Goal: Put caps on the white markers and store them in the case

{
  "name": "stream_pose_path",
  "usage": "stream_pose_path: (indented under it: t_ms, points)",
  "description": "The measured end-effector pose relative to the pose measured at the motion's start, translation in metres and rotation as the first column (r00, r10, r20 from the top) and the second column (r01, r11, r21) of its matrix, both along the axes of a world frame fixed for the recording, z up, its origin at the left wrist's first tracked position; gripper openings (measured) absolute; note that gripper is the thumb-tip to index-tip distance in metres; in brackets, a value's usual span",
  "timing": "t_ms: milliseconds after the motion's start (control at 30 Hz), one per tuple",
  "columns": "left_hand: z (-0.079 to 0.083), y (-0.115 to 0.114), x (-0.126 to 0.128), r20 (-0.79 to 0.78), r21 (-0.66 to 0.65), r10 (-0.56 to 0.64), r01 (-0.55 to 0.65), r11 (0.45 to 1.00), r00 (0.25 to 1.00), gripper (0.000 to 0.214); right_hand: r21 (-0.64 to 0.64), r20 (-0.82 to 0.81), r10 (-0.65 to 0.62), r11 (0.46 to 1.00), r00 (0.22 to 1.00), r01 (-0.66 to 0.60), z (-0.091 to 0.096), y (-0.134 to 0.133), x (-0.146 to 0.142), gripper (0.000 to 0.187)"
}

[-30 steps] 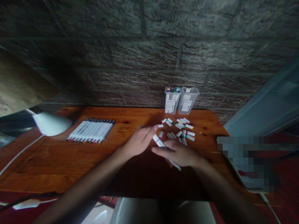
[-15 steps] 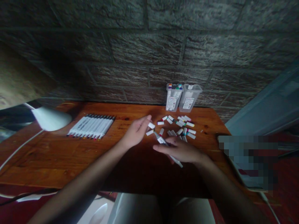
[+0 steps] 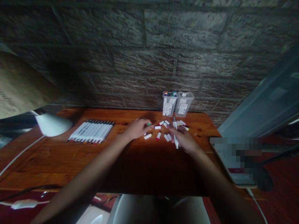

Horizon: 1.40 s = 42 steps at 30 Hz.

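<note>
My left hand (image 3: 137,129) is closed around a marker cap, whose green end (image 3: 149,124) shows at the fingertips. Just beside it lie loose white caps with coloured ends, among them a purple-ended cap (image 3: 157,127), a yellow-ended cap (image 3: 148,136) and a red-ended cap (image 3: 158,136). In my right hand (image 3: 184,137) is a white marker (image 3: 175,133), uncapped, its dark tip pointing towards the wall. That hand hovers over or rests among the caps and hides some of them; whether it touches them I cannot tell.
A row of white markers (image 3: 92,131) lies on the wooden table (image 3: 58,161) at left, near a lamp base (image 3: 53,125). Two clear plastic boxes (image 3: 168,107) stand by the brick wall (image 3: 130,62), the left one holding markers. A blurred-out device (image 3: 235,165) sits at right.
My right hand has moved forward over the caps, and its marker has swung from slanting to nearly straight ahead. My left hand has drawn away from the marker's tip. The view has shifted slightly.
</note>
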<state>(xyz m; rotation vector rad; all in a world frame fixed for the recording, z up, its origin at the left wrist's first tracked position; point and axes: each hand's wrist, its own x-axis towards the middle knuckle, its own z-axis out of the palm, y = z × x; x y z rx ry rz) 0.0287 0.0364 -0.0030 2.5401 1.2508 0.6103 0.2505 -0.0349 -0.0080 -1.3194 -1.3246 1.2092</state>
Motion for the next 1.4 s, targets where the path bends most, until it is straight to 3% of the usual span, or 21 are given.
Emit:
stream_pose_path:
  t_ms: [133, 233, 300, 367, 400, 467, 633, 800, 1000, 1067, 1133, 1167, 1233, 1300, 1333, 1400]
  points:
    - [0.004, 0.009, 0.006, -0.077, -0.108, -0.018, 0.01, 0.994, 0.997, 0.034, 0.008, -0.047, -0.051, 0.999, 0.998, 0.051, -0.004, 0.003, 0.004, 0.05]
    - [0.008, 0.003, -0.001, 0.206, -0.203, 0.073, -0.031, 0.979, 0.976, 0.051, 0.022, -0.067, -0.097, 0.995, 0.993, 0.098, -0.006, 0.005, 0.006, 0.049]
    - [0.015, -0.003, -0.009, 0.55, -0.31, 0.16, 0.022, 0.95, 0.82, 0.062, 0.015, -0.097, -0.134, 0.991, 0.986, 0.136, -0.006, 0.005, 0.005, 0.049]
    - [0.024, -0.009, -0.015, 0.805, -0.394, 0.181, 0.283, 0.874, 0.565, 0.071, -0.001, -0.116, -0.166, 0.986, 0.979, 0.167, -0.004, 0.004, 0.004, 0.051]
    - [0.029, -0.012, -0.017, 0.868, -0.394, 0.184, 0.415, 0.82, 0.461, 0.07, -0.005, -0.114, -0.18, 0.983, 0.977, 0.181, -0.003, 0.003, 0.003, 0.053]
    - [0.035, -0.014, -0.018, 0.913, -0.369, 0.192, 0.525, 0.767, 0.361, 0.057, 0.013, -0.101, -0.207, 0.978, 0.973, 0.21, -0.001, 0.002, 0.002, 0.055]
    - [0.027, -0.007, -0.014, 0.896, -0.368, 0.227, 0.352, 0.861, 0.381, 0.049, 0.001, -0.157, -0.262, 0.964, 0.952, 0.266, 0.003, 0.001, 0.001, 0.052]
    - [0.011, 0.006, -0.015, 0.945, -0.26, 0.197, 0.233, 0.937, 0.261, 0.059, -0.008, -0.25, -0.315, 0.946, 0.916, 0.323, 0.002, 0.001, 0.0, 0.049]
    - [0.011, 0.01, -0.02, 0.972, -0.181, 0.172, 0.045, 0.982, 0.16, 0.034, 0.014, -0.438, -0.38, 0.903, 0.815, 0.429, 0.021, 0.013, 0.009, 0.038]
    - [0.012, 0.012, -0.023, 0.969, -0.186, 0.172, 0.067, 0.98, 0.176, 0.034, 0.024, -0.451, -0.392, 0.893, 0.802, 0.45, 0.032, 0.022, 0.012, 0.036]
    - [0.011, 0.016, -0.028, 0.949, -0.198, 0.171, 0.078, 0.977, 0.265, 0.042, 0.048, -0.445, -0.405, 0.88, 0.799, 0.473, 0.04, 0.032, 0.013, 0.035]
    - [0.009, 0.018, -0.031, 0.923, -0.204, 0.178, 0.041, 0.978, 0.342, 0.046, 0.057, -0.438, -0.413, 0.874, 0.798, 0.483, 0.041, 0.036, 0.013, 0.035]
    - [0.002, 0.023, -0.039, 0.796, -0.178, 0.216, -0.123, 0.976, 0.565, 0.048, 0.053, -0.439, -0.44, 0.858, 0.784, 0.511, 0.038, 0.041, 0.013, 0.035]
    - [-0.006, 0.027, -0.048, 0.538, -0.074, 0.289, -0.297, 0.952, 0.792, 0.044, 0.026, -0.451, -0.466, 0.845, 0.761, 0.534, 0.03, 0.042, 0.013, 0.035]
    - [-0.011, 0.029, -0.052, 0.397, -0.029, 0.318, -0.335, 0.942, 0.861, 0.041, 0.016, -0.451, -0.475, 0.842, 0.755, 0.539, 0.025, 0.041, 0.013, 0.034]
    - [-0.02, 0.03, -0.058, 0.18, 0.007, 0.339, -0.346, 0.938, 0.924, 0.031, 0.013, -0.439, -0.482, 0.84, 0.758, 0.542, 0.017, 0.038, 0.016, 0.035]
